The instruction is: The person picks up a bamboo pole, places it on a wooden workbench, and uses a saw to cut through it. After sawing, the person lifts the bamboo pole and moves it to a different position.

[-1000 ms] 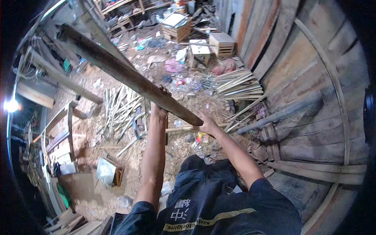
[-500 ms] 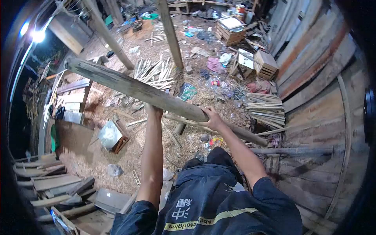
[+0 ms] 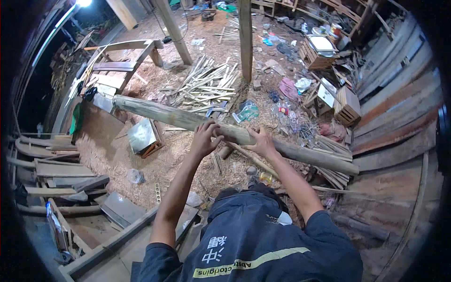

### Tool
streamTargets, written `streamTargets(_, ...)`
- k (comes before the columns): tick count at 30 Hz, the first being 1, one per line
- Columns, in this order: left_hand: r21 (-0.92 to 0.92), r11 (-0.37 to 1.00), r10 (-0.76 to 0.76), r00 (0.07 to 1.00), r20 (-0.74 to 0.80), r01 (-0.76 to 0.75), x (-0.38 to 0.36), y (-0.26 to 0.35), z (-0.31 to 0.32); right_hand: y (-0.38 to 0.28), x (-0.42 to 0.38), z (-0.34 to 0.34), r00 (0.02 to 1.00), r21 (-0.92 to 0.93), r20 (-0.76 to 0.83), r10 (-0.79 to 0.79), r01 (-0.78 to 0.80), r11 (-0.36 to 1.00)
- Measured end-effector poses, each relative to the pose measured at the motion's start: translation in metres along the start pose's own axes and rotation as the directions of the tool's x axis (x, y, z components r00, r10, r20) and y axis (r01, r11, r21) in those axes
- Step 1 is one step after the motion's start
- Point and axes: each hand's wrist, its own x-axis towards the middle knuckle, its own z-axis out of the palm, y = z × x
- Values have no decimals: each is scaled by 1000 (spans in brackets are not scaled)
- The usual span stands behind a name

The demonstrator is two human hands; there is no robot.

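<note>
A long, thick wooden log (image 3: 174,115) lies crosswise in front of my body, its left end pointing to the upper left and its right end near the plank wall. My left hand (image 3: 205,139) is on the near side of the log, fingers curved over its top and thumb apart. To the right, my right hand (image 3: 261,142) grips the log from the near side, thumb and fingers spread around it. A second, shorter round piece of wood (image 3: 225,151) shows beneath the log, mostly hidden.
Thin sticks (image 3: 206,84) are piled beyond the log, near an upright post (image 3: 245,42). A box with a pale top (image 3: 142,136) sits on the left. Wooden crates (image 3: 347,105) stand at the right by the plank wall (image 3: 399,127). Boards (image 3: 66,169) lie lower left.
The log has come lower and more level in view. My left hand has moved from beneath it to its top near side. The view has shifted, with the surroundings moving rightward.
</note>
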Motion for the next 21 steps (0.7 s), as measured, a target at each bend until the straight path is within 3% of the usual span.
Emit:
streamTargets(1,66,993,93,994,51,-96,2,-8,3,2,4,-1,999,-2,-19,-32,32,999)
streamTargets(2,73,994,78,996,45,-81,3,-11,7,6,7,-1,999,0,-11,-48,48,999)
streamTargets(4,427,897,56,987,148,-115,0,-21,19,-1,14,-18,988,30,154,-2,-2,1000)
streamTargets(6,418,903,42,988,146,-100,-10,-40,43,1,13,-15,986,23,164,-43,40,999)
streamTargets(8,442,897,-143,958,247,20,-17,-48,60,1,7,-9,983,15,163,-81,80,997)
streamTargets(10,378,923,-21,969,246,-76,-28,-49,59,6,0,-1,969,-2,242,-56,59,998)
streamTargets(12,256,966,-38,952,304,-44,-33,-56,62,11,-2,9,967,5,231,-110,112,994)
streamTargets(16,244,969,-95,950,297,20,-47,-68,62,5,2,26,964,-70,214,-156,175,982)
streamTargets(17,226,974,-71,959,275,7,-51,-74,63,2,4,32,964,-98,169,-204,223,970)
streamTargets(21,219,976,-50,983,175,10,-55,-100,54,-18,27,66,949,-74,226,-219,241,968)
